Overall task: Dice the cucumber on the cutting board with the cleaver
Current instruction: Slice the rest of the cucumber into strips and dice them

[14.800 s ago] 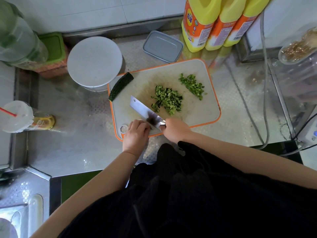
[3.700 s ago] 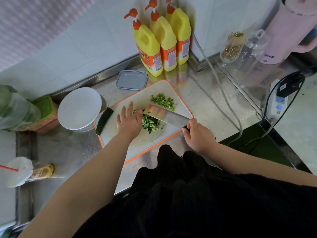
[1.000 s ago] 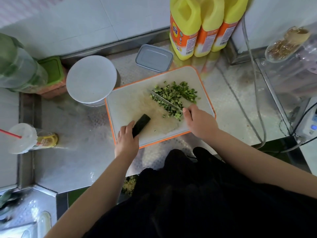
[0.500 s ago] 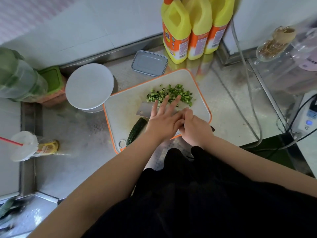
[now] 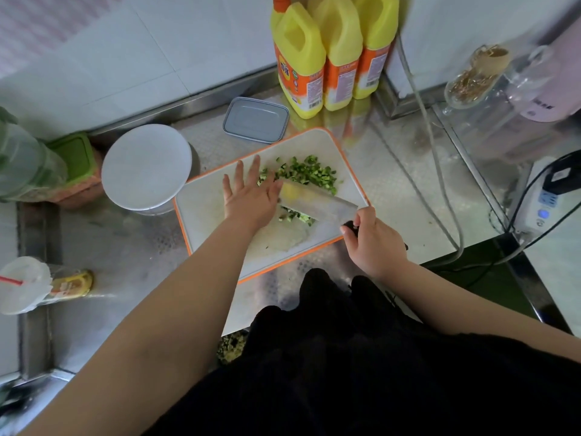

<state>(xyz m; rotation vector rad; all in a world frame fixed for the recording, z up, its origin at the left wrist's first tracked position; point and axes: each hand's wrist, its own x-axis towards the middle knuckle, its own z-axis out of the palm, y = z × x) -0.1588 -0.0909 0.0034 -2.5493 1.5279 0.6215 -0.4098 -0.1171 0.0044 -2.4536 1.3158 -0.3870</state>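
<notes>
A white cutting board [image 5: 220,234] with an orange rim lies on the steel counter. Diced cucumber [image 5: 306,174] is heaped at its far side, and a few pieces show under the cleaver [image 5: 317,201]. My right hand [image 5: 372,243] grips the cleaver's dark handle at the board's right edge; the blade lies tilted across the board. My left hand [image 5: 251,196] is flat with fingers spread, next to the blade's tip and the dice. The uncut cucumber piece is hidden, probably under my left arm.
A round white lid [image 5: 146,166] on a container stands left of the board, a grey box lid [image 5: 256,119] behind it. Three yellow bottles [image 5: 327,51] line the wall. A lidded cup [image 5: 25,284] is at far left; cables and a power strip [image 5: 545,202] lie right.
My left hand has slid left off the blade and now lies flat by its tip. The right hand has drawn back to the right with the cleaver. The uncut piece has gone out of sight.
</notes>
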